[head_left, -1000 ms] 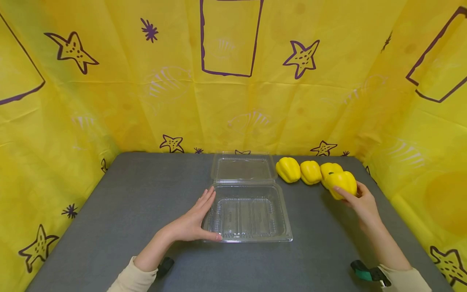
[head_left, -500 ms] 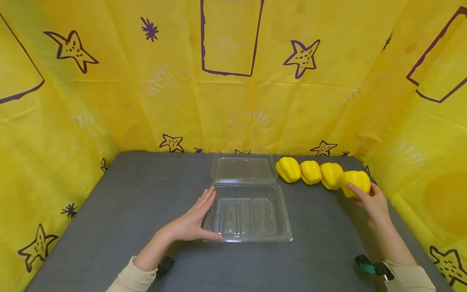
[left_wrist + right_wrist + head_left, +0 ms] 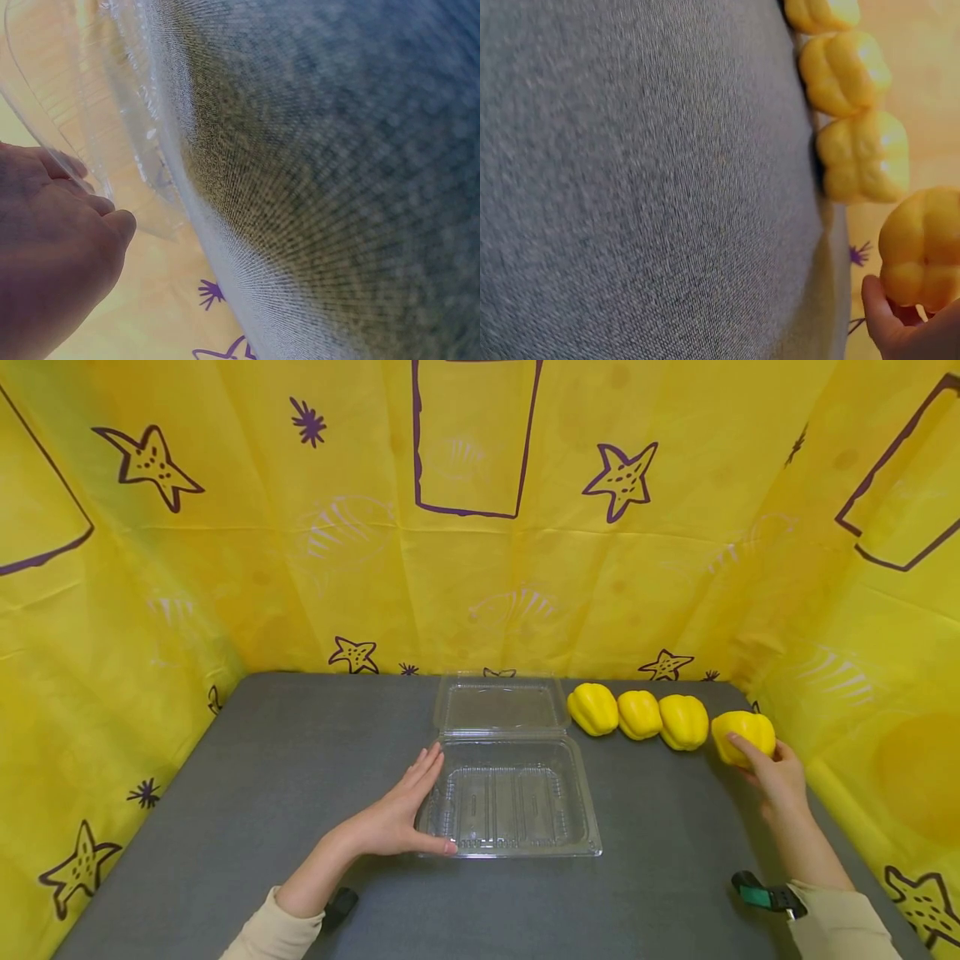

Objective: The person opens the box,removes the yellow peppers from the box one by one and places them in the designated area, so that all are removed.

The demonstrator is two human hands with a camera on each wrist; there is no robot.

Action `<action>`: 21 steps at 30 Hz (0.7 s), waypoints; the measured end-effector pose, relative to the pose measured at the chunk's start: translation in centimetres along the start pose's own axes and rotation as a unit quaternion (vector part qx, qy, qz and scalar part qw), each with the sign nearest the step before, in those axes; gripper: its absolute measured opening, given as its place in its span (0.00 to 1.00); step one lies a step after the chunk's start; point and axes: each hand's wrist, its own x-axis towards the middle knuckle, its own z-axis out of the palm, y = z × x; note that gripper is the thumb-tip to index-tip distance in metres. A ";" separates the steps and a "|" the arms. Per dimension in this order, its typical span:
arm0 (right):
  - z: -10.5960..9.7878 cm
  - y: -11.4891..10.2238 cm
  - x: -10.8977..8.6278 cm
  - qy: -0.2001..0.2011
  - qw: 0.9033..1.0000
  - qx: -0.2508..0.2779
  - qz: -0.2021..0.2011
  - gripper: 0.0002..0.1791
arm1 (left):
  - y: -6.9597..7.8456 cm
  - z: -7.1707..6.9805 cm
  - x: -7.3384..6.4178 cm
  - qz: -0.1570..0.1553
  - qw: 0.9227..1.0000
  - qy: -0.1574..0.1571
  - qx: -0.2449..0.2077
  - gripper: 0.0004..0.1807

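At the right end of a row, my right hand (image 3: 778, 781) pinches a yellow bell pepper (image 3: 748, 735) between thumb and fingers. In the right wrist view this bell pepper (image 3: 924, 244) sits apart from the others, fingertips against its underside. Three more yellow bell peppers, a left one (image 3: 592, 709), a middle one (image 3: 639, 715) and a right one (image 3: 683, 722), lie side by side on the table. My left hand (image 3: 393, 814) rests along the left rim of a clear plastic clamshell container (image 3: 585, 810), fingers straight and thumb at its front corner. Nothing lies inside the container.
The container's lid (image 3: 501, 706) is folded back flat behind it, close to the back edge of the grey table (image 3: 315, 727). Yellow cloth (image 3: 480, 568) with purple drawings hangs behind and at both sides. A black and green strap (image 3: 761, 893) is at the right wrist.
My right hand has carried its bell pepper to the right, from in front of the third one to a spot beyond it, leaving a gap. The left hand and container stay put.
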 end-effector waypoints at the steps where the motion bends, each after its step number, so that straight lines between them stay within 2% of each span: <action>1: -0.1 0.1 0.1 0.007 1.000 -0.007 0.005 0.21 | 0.0 0.0 0.0 0.000 1.000 0.000 0.000 0.71; 11: -0.3 0.6 1.4 0.052 0.993 -0.101 0.023 0.25 | -0.2 0.2 0.0 0.001 1.000 0.004 0.007 0.71; 17: 0.0 1.0 2.2 0.064 0.978 -0.199 0.027 0.44 | -0.1 0.1 -0.1 -0.002 1.000 0.001 0.006 0.71; 21: 0.2 1.2 2.5 0.068 0.972 -0.223 0.029 0.50 | -0.1 0.0 0.0 -0.003 1.000 0.001 0.005 0.72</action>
